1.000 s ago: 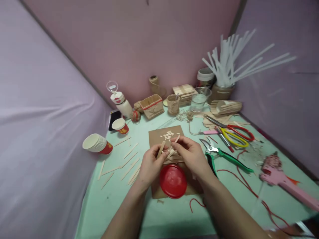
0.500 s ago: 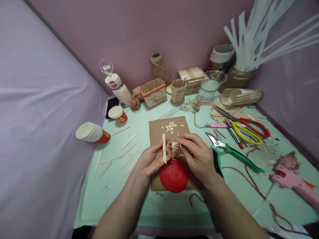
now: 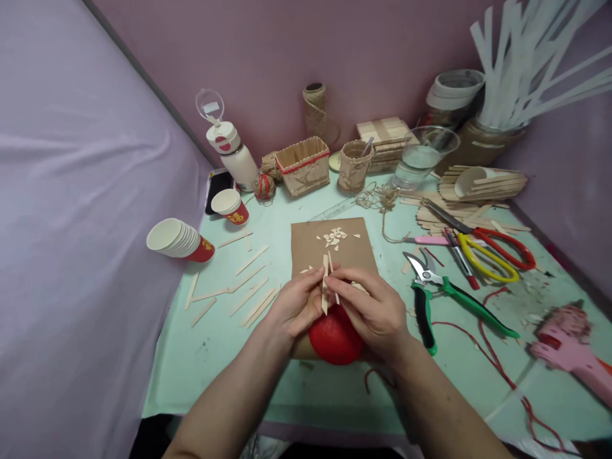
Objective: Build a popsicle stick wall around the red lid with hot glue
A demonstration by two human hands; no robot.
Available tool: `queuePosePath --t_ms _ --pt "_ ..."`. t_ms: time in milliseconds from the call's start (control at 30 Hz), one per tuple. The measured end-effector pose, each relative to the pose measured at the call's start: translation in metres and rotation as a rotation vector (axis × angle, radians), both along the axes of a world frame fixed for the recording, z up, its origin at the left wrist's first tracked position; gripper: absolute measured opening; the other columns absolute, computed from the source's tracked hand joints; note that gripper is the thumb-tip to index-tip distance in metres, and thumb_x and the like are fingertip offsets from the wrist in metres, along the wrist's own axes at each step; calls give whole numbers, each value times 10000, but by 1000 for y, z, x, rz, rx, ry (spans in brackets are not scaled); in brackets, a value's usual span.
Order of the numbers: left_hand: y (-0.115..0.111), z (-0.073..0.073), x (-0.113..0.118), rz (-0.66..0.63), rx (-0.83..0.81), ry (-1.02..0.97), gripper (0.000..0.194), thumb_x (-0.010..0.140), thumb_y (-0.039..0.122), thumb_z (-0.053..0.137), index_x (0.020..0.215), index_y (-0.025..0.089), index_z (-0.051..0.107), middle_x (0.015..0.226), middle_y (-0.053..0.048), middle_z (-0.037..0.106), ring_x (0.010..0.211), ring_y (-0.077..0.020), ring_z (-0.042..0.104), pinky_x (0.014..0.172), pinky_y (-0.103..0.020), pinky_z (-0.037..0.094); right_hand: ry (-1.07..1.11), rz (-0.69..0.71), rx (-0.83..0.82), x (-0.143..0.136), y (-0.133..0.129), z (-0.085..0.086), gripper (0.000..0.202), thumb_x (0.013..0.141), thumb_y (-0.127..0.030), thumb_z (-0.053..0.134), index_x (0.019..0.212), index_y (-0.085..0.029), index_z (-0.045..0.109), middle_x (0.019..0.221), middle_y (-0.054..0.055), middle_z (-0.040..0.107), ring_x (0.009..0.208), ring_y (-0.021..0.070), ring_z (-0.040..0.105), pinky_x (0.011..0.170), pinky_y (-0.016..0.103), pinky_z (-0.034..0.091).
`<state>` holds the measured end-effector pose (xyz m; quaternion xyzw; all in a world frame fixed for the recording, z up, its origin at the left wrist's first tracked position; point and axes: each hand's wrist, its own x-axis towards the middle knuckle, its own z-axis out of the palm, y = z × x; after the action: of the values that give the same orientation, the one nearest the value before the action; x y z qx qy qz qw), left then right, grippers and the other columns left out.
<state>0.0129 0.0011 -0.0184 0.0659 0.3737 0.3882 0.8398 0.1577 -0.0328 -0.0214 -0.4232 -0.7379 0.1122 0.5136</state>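
Observation:
My left hand (image 3: 302, 302) is closed on a flat wooden craft stick (image 3: 325, 290) with slanted ends, held upright. My right hand (image 3: 370, 305) pinches a thin wooden strip (image 3: 336, 294) close beside that stick; whether the two touch I cannot tell. Under my hands is a round red lid or dish (image 3: 336, 338), partly covered by my fingers. It rests on a brown cardboard sheet (image 3: 306, 239), where small pale wood chips (image 3: 336, 238) lie in a loose pile beyond my fingertips. More wood pieces are half hidden behind my right hand.
Loose thin sticks (image 3: 248, 296) and stacked paper cups (image 3: 179, 241) are on the left. Green-handled pruning shears (image 3: 444, 290), scissors (image 3: 488, 248), red cord (image 3: 497, 363) and a pink glue gun (image 3: 568, 347) lie right. A stick basket (image 3: 306, 172) and water bowl (image 3: 418, 162) stand behind.
My hands have come together, bringing the right hand's thin strip alongside the left hand's stick. The stick is turned more edge-on. The whole view has shifted slightly.

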Motion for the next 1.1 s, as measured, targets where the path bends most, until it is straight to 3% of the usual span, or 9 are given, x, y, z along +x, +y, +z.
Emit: queuePosePath --t_ms 167,267,433,533,900,1100 --pt "-3 -2 4 11 -36 -37 179 923 103 453 901 59 625 796 -78 654 658 -102 637 687 -219 561 20 -84 1 -2 -3 -3 264 863 -72 562 1036 -214 703 994 91 704 902 178 681 759 298 569" --pt "-4 0 6 38 -91 -35 234 944 107 401 924 61 629 841 -88 668 679 -96 644 710 -202 550 -27 -64 16 -7 -3 -9 278 857 -70 569 1069 -205 688 1020 102 706 954 197 669 796 334 559" --pt "-2 7 5 128 -106 -30 242 953 152 413 1046 75 623 1049 -134 684 960 -164 674 879 -270 541 -84 -75 55 -13 -2 -11 309 840 -73 598 1100 -221 676 1015 89 719 944 220 648 807 394 515" --pt "-3 10 5 168 -134 -34 234 946 150 441 1073 78 623 1086 -137 680 1003 -165 665 917 -268 528 -89 -125 69 -13 -2 -10 330 839 -59 597 1114 -227 669 1001 84 718 931 217 642 773 378 492" --pt "1 10 -2 153 -64 10 285 954 154 431 1159 69 610 1065 -134 693 764 -105 681 612 -161 535 -261 -94 -81 -15 1 -3 295 885 -206 591 1175 -206 647 1149 60 702 1037 268 532 856 441 391" --pt "3 6 -1 168 -13 64 271 949 144 429 1110 55 628 1037 -142 705 950 -171 688 824 -237 565 -276 -66 -113 -18 -1 -3 305 898 -264 586 1187 -179 638 1186 69 684 1066 282 505 884 457 362"
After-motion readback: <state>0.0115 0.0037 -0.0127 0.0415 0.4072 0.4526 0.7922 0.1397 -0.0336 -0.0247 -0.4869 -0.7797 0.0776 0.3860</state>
